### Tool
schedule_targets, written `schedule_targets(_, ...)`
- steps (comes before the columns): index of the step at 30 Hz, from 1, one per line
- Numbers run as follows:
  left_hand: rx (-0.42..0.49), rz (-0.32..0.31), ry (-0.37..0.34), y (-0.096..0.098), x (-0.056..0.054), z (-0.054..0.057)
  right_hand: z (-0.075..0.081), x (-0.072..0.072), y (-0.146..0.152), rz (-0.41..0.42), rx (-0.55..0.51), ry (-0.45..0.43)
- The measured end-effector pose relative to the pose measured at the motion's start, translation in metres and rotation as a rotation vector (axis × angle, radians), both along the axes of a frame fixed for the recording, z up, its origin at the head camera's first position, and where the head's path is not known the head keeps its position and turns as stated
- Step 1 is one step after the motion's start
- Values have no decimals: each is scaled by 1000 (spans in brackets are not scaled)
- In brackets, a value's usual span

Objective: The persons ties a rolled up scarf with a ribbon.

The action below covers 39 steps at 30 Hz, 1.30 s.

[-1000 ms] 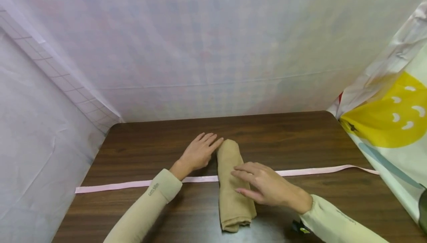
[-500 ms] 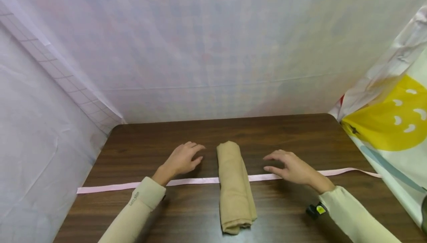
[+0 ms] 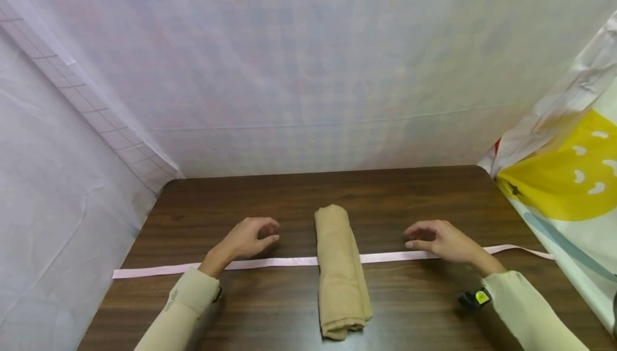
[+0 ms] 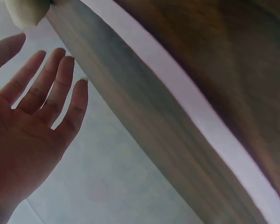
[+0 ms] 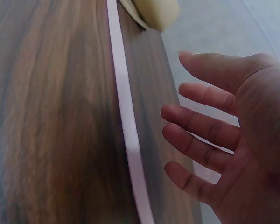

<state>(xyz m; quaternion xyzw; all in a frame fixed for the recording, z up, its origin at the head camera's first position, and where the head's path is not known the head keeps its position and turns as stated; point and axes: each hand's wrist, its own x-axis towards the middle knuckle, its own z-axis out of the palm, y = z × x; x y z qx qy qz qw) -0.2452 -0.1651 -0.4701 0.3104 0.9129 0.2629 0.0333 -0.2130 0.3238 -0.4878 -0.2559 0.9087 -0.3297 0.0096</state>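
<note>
A tan cloth (image 3: 340, 273), rolled into a long bundle, lies lengthwise on the brown wooden table. Under its middle passes a pink ribbon (image 3: 166, 270), which stretches out to both sides. My left hand (image 3: 248, 237) hovers to the left of the roll, just above the ribbon, with fingers loosely bent. On the other side, my right hand (image 3: 445, 240) hangs over the ribbon in a similar relaxed curve. Both wrist views show a bare palm with nothing in it. The end of the roll (image 5: 156, 13) appears at the top of the right wrist view.
The dark wood table (image 3: 270, 193) has rounded far corners. Behind it hangs a pale checked sheet (image 3: 308, 72). A white sheet stands at the left, and a curtain with a yellow print (image 3: 569, 174) borders the right edge.
Both hands have left the cloth roll and moved apart, the left hand leftward and the right hand rightward. The roll and ribbon stay in place.
</note>
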Motion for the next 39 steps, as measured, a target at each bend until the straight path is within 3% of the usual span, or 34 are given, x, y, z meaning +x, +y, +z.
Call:
schedule_targets(5,14,-26,-83,-14,6,-4,-3,1,10,20,7,-55)
schedule_targets(19,27,-103,-223,-34,14,-11,-16,5,16,23,-47,-19)
schedule_targets(28,25,-133,-236,-34,15,-16,-17,7,13,41,-53,-9)
schedule_targets(33,25,-118,-242,-33,14,-16,-19,6,13,65,-31,2)
schedule_targets(39,-4,-123,-213,-32,15,-16,-21,4,14,111,1,23)
